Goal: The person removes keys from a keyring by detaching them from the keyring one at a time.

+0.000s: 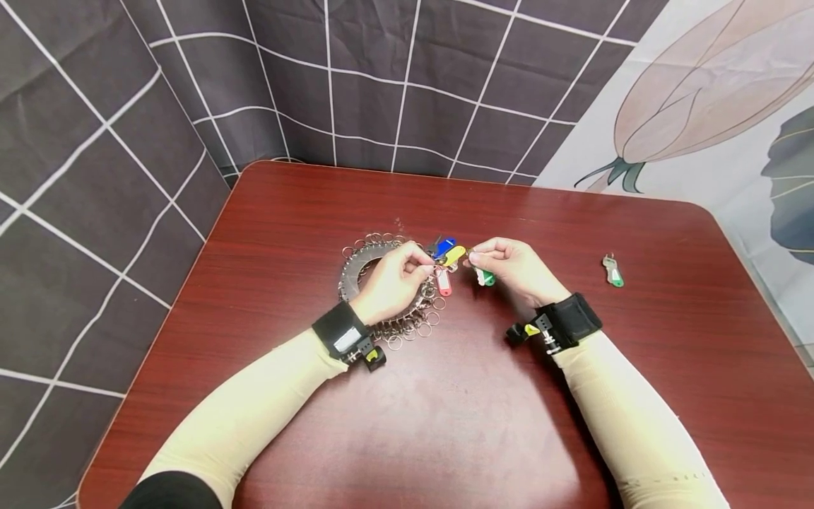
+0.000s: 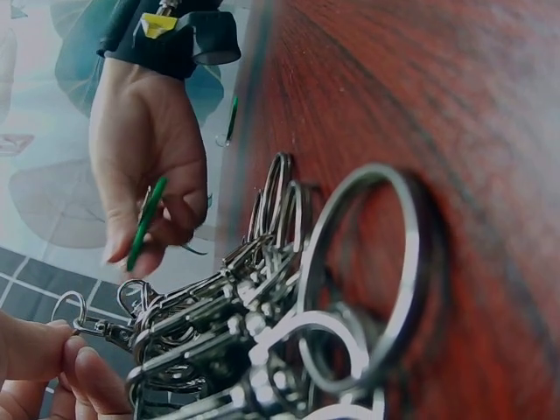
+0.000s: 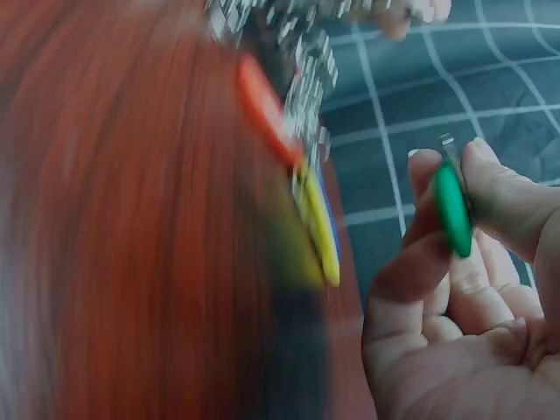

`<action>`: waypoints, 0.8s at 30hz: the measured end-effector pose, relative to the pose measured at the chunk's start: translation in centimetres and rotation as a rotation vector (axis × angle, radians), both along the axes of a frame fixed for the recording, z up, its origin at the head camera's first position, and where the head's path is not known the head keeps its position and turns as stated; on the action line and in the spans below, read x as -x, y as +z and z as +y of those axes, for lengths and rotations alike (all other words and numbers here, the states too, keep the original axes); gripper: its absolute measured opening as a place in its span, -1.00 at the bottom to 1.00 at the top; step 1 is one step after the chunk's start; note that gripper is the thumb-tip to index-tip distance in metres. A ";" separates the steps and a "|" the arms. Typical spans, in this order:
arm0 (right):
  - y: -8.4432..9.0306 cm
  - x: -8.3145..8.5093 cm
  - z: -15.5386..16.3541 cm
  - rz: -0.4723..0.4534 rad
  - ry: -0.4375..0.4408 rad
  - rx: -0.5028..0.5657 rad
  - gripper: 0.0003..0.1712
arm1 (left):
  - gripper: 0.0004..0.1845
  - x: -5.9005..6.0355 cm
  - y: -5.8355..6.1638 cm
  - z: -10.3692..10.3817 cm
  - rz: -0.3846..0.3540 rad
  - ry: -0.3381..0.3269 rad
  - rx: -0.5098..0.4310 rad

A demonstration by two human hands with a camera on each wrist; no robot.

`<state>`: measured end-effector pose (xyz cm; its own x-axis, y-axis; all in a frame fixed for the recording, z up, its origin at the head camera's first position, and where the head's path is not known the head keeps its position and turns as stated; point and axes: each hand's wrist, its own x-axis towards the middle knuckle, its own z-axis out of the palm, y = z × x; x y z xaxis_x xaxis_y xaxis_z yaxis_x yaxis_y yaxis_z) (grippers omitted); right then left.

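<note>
A round metal key holder (image 1: 349, 279) fringed with several snap hooks and split rings lies on the table. My left hand (image 1: 391, 283) reaches over it and pinches a small split ring (image 2: 68, 304) on one hook, between thumb and finger. Beside those fingertips, red (image 1: 443, 282), yellow (image 1: 454, 256) and blue (image 1: 445, 247) key tags lie with keys among them. To their right, my right hand (image 1: 516, 270) pinches a green key tag (image 3: 451, 208) with a key between thumb and fingers. The right wrist view is partly blurred.
Another key with a green tag (image 1: 614, 274) lies alone on the right of the red-brown table (image 1: 394, 438). A dark checked cloth (image 1: 369, 106) hangs behind the table's far edge, and a flower-patterned one at the right.
</note>
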<state>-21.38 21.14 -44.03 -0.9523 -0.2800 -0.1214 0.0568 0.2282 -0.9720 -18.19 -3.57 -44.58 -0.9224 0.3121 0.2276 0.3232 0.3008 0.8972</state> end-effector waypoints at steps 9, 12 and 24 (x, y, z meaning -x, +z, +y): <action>1.1 0.2 6.4 0.099 -0.115 -0.408 -0.59 | -0.96 -0.1 -0.1 0.2 -0.023 -0.005 -0.017; 1.8 0.2 8.5 0.147 -0.150 -0.574 -0.60 | -0.96 0.0 -0.2 0.2 -0.022 -0.008 -0.019; 3.1 0.2 12.7 0.132 -0.188 -0.812 -0.62 | -0.96 0.0 -0.1 0.3 0.003 0.000 -0.023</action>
<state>-21.59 33.89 -40.98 -0.9948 0.0105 -0.1014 0.0612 0.8571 -0.5114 -18.16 -3.31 -44.69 -0.9215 0.3068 0.2380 0.3264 0.2799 0.9029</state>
